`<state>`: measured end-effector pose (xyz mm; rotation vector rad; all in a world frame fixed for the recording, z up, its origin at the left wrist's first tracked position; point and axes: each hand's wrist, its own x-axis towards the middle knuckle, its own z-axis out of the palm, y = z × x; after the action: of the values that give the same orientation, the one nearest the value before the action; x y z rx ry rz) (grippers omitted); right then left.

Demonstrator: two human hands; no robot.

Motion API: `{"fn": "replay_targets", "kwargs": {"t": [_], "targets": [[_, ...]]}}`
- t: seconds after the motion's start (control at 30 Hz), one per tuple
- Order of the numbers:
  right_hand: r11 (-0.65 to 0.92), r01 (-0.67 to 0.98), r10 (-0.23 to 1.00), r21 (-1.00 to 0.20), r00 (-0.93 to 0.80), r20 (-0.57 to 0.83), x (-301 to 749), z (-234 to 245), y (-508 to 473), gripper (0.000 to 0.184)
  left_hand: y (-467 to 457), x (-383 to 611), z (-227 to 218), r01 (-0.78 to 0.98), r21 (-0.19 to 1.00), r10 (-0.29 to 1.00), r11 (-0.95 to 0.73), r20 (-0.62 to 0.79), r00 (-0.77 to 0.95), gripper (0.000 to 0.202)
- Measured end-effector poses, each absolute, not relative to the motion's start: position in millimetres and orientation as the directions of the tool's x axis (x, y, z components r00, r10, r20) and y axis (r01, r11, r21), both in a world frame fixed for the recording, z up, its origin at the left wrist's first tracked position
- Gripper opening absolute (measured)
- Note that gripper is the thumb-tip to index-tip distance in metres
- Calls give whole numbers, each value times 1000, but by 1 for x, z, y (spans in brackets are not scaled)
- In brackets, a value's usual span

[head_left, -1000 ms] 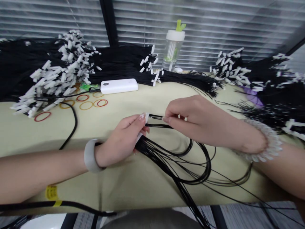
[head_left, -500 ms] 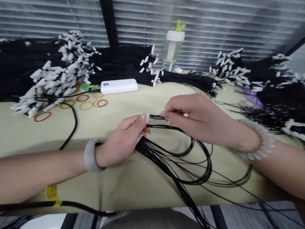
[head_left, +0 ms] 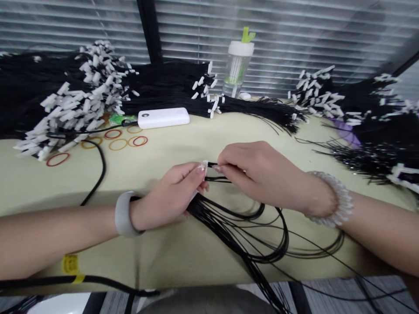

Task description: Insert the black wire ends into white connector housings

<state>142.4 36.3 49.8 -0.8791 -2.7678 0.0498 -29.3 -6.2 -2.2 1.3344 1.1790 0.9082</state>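
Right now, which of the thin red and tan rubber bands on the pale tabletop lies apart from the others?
The red rubber band at far left: it lies alone below the white-tipped black cord bundle, while the other bands cluster near the white power bank.

Pale table [head_left: 39, 183]: white power bank [head_left: 163, 118] near back edge; clear bottle [head_left: 237, 65], green-tipped white cap, farther right, before window blinds [head_left: 278, 35]. Red and orange rubber bands [head_left: 118, 145] scattered left of power bank. Black cable [head_left: 103, 168] curves nearby; yellow tape [head_left: 70, 264] near front edge.
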Motion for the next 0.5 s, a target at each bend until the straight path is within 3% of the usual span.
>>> {"fn": "replay_targets", "kwargs": {"t": [0.27, 0.37, 0.5], "targets": [[820, 572, 562, -28, -795, 228, 143, 57, 32, 21, -9, -30, 1, 307, 948, 941, -80, -30, 338, 34], [816, 576, 560, 58, -811, 168, 145, 61, 34, 22, -7, -29, 2, 265, 964, 958, -26, -53, 284, 36], [826, 556, 543, 87, -828, 140, 148, 65, 36, 20, -6, -27, 4, 216, 975, 977, 54, -97, 192, 36]]}}
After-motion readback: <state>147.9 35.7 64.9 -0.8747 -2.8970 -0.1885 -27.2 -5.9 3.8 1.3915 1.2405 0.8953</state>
